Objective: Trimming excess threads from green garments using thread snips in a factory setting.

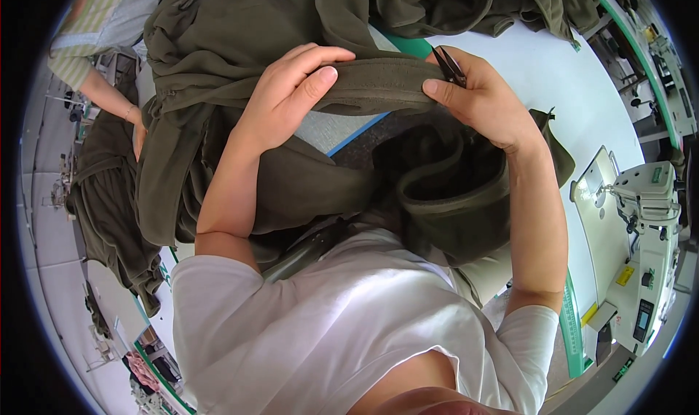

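I pinch the olive band [382, 80] with left fingers [318, 83] and right fingers [445, 93], the latter gripping black snips [450, 66]; likely inspecting, next needing even tension.

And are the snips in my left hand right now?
No, the dark snips sit in your right hand, while your left hand grips the olive cloth.

Bright light in here! White tabletop [553, 73] spreading out beside the right hand [480, 98], a sewing machine [646, 193] standing farther right, and a green-edged bench [657, 65] out past the tabletop.
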Motion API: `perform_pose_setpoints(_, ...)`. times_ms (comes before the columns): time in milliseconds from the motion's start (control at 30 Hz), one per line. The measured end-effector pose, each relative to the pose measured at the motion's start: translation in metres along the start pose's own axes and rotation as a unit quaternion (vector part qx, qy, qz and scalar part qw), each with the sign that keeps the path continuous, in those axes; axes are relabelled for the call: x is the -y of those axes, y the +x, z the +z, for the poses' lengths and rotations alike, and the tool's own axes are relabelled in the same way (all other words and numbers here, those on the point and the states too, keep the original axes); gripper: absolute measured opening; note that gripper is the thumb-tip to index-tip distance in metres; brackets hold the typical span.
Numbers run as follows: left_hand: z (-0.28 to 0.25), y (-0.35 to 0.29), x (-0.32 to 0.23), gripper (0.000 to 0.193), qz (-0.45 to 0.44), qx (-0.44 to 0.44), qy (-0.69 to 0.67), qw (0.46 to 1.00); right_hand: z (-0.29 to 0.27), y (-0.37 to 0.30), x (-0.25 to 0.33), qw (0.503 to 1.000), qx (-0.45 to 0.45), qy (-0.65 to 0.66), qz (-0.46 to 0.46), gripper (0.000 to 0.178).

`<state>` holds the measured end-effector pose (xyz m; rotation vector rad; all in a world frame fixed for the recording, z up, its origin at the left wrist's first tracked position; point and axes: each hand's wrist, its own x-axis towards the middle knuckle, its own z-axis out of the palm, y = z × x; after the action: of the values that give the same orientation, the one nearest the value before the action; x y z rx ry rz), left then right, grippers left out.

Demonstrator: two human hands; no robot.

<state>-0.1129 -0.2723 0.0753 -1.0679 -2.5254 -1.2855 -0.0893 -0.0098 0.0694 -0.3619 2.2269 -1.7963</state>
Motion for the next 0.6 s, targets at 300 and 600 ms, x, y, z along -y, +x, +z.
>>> perform_pose_setpoints(300, 0.0, -0.008, 0.009, 0.017, -0.101, 0.017, -0.114, 0.988, 0.004, 0.007, -0.01, 0.999, -0.004, -0.035, -0.004, 0.027)
perform_pose_setpoints(600, -0.003, -0.009, 0.009, 0.017, -0.159, 0.056, -0.116, 0.979, 0.009, 0.01, -0.01, 0.998, -0.001, -0.064, -0.002, 0.026)
